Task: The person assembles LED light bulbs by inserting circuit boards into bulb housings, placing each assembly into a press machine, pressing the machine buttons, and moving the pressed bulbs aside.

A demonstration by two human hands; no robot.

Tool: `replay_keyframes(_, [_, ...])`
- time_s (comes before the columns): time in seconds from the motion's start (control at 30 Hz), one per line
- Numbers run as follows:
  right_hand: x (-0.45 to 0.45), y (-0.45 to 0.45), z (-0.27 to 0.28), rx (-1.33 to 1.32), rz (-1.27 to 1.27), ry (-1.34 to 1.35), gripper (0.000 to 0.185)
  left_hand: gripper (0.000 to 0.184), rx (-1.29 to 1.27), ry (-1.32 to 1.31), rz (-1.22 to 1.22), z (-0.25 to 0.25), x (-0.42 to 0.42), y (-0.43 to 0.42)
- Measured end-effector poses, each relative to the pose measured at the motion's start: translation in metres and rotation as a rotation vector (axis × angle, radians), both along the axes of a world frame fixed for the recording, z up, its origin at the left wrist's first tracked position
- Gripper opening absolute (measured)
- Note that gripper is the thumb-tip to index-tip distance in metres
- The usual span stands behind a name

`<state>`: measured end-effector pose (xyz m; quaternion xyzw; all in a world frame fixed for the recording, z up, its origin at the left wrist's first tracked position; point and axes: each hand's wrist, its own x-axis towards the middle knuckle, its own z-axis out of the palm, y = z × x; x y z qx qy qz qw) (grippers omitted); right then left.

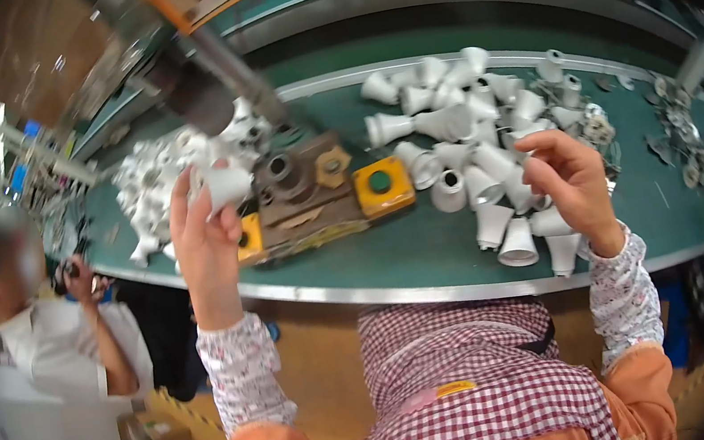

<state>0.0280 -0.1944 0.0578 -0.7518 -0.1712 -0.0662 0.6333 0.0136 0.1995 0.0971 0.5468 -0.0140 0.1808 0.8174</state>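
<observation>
**White piece in your left grip over the table**

At far left, a seated person; next, a heap of small white parts; your left grip, grasping the white piece beside the brown fixture; then a yellow button box; white flared pieces, lying jumbled; your right grip, released, fingers curved, near them; rightmost, metal parts.

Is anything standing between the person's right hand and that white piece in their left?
Yes: white parts, a yellow button box and a metal fixture lie on the bench between the right hand and the white piece. Both hands look raised, so they probably wouldn't block it.
</observation>
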Motion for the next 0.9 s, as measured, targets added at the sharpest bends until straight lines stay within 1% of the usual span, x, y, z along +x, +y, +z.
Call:
replay_keyframes(0.03, [0.003, 0.004, -0.001, 0.016, 0.042, 0.005, 0.018, 0.044, 0.014, 0.020, 0.022, 0.000, 0.004, 0.008])
replay_keyframes(0.13, [0.007, 0.017, 0.005, -0.018, 0.089, -0.013, 0.017, 0.049, 0.055, 0.088, -0.045, 0.005, 0.020, 0.015])
replay_keyframes(0.23, [0.006, 0.022, 0.008, -0.004, 0.082, -0.027, 0.014, 0.047, 0.240, 0.200, -0.024, 0.009, 0.039, 0.008])
replay_keyframes(0.47, [0.005, 0.015, 0.002, -0.066, 0.078, -0.040, 0.012, 0.055, 0.352, 0.357, -0.216, 0.008, 0.068, 0.008])
replay_keyframes(0.57, [0.006, 0.019, 0.007, -0.119, 0.071, -0.061, 0.011, 0.050, 0.443, 0.411, -0.273, 0.016, 0.074, 0.006])
replay_keyframes(0.67, [0.011, 0.023, 0.011, -0.163, 0.089, -0.116, 0.011, 0.046, 0.614, 0.425, -0.289, 0.017, 0.080, 0.003])
replay_keyframes(0.7, [0.013, 0.025, 0.012, -0.181, 0.099, -0.130, 0.011, 0.042, 0.640, 0.441, -0.309, 0.017, 0.080, 0.004])
replay_keyframes(0.87, [0.026, 0.046, 0.020, -0.324, 0.212, -0.197, 0.011, 0.048, 0.498, 0.383, -0.326, 0.006, 0.072, 0.009])
replay_keyframes(0.9, [0.030, 0.052, 0.022, -0.376, 0.269, -0.162, 0.015, 0.050, 0.474, 0.376, -0.334, 0.005, 0.072, 0.010])
